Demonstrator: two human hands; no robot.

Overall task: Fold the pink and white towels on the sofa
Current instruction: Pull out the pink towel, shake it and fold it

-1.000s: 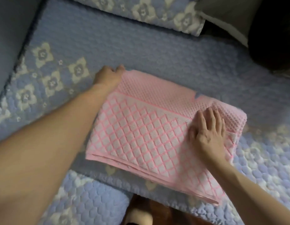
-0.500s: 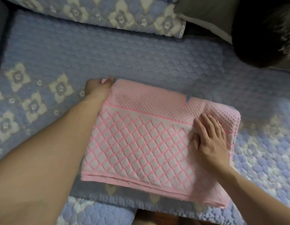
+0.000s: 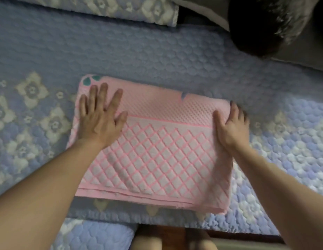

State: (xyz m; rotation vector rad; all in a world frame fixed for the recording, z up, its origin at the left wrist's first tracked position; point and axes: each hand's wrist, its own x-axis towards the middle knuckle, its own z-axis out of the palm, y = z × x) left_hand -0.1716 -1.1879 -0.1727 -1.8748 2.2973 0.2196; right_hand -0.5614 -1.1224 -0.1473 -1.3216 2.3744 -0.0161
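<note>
Item: pink and white towel (image 3: 157, 156), folded, lying flat on the sofa cover (image 3: 157, 60).
Long axis: runs from your one hand across to the other.
Left hand (image 3: 100, 118): fingers spread, flat on its end.
Right hand (image 3: 229, 126): cupping the opposite edge, equally near.

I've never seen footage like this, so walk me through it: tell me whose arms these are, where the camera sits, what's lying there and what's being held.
There is no machine here. A person wears one camera on the head, looking down at their own two bare arms. A folded pink and white towel lies on a sofa covered in blue quilted fabric with flowers. The left hand lies flat on the towel's left side, fingers spread. The right hand rests at the towel's right edge, fingers wrapped over that edge. A dark fuzzy shape at top right is too blurred to name.
</note>
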